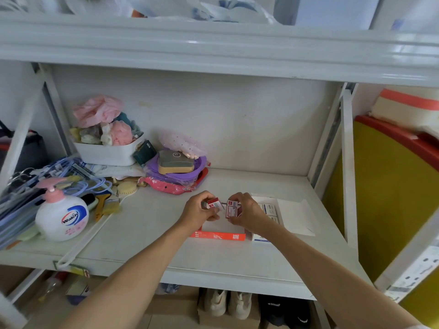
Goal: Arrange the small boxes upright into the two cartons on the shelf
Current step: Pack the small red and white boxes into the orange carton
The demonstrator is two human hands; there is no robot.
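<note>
Two open cartons sit side by side on the white shelf. The red carton (218,235) is on the left, its inside mostly hidden by my hands. The white carton (268,203) on the right holds white small boxes (269,208) with blue print. My left hand (198,210) grips a small red-and-white box (213,203) above the red carton. My right hand (247,211) holds another small red-and-white box (232,208) upright beside it. The two boxes are a short gap apart.
The white carton's lid flap (297,216) lies open to the right. A hand-wash pump bottle (61,216), brushes, hangers, a purple tub (177,169) and a white basket (108,151) crowd the shelf's left. A shelf post (349,167) stands right. Shoes sit below.
</note>
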